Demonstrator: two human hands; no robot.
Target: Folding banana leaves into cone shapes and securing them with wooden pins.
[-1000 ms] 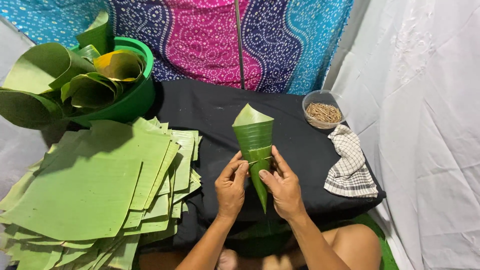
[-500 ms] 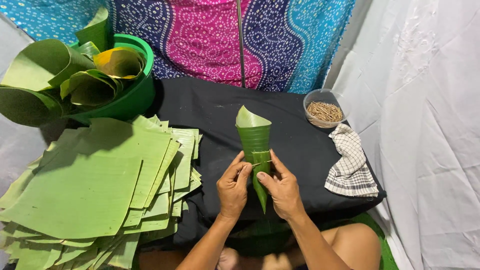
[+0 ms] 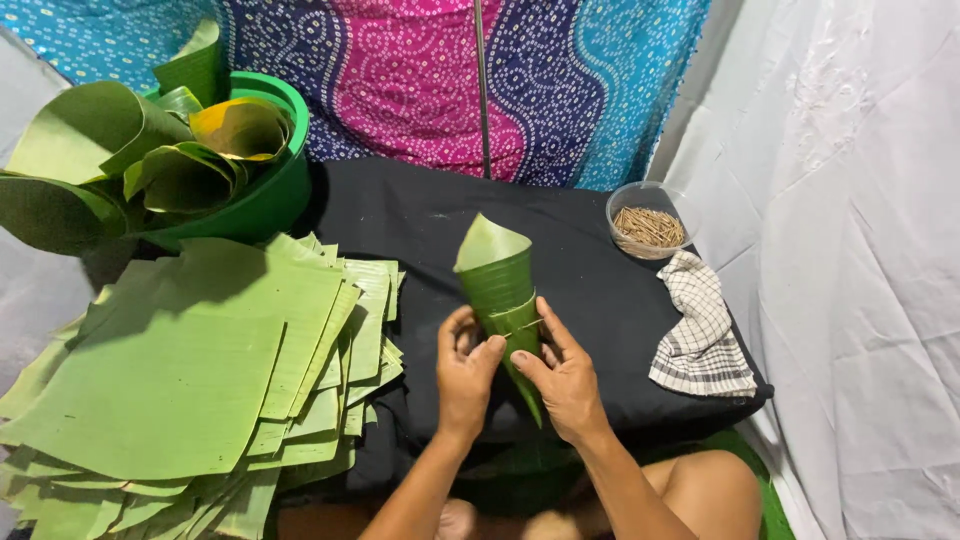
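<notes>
The head view looks down on a low table draped in black cloth (image 3: pixel 400 215), and over its near middle both hands hold a banana-leaf cone (image 3: pixel 497 290); the cone stands with its wide mouth up and tilted a little toward the left, its point aimed down between the wrists toward the near edge; a thin stick (image 3: pixel 520 326) lies across its middle — whether it passes through the leaf cannot be told. The left hand (image 3: pixel 463 375) is closed on the cone's left side, fingers curled narrow, the fingertips (image 3: pixel 492 345) touching the leaf just by the stick; the right hand (image 3: pixel 566 378) cups the cone from the right, thumb pressed on the front, the other fingers wrapped behind, so both hands are holding the cone and nothing else. Over the table's left edge a thick stack of flat cut banana leaves (image 3: pixel 190 370) spreads wide, overlapping in layers; at the far left corner a green plastic basin (image 3: pixel 265 195) holds several rolled leaf cones (image 3: pixel 180 170), some spilling out to the left. At the far right corner sits a small clear bowl (image 3: pixel 640 195) with short wooden sticks (image 3: pixel 648 226) in it; just beside it, along the right edge, lies a crumpled checked cloth (image 3: pixel 698 335) — white with dark lines; a patterned fabric (image 3: pixel 420 70) in pink, purple and blue hangs behind the table.
</notes>
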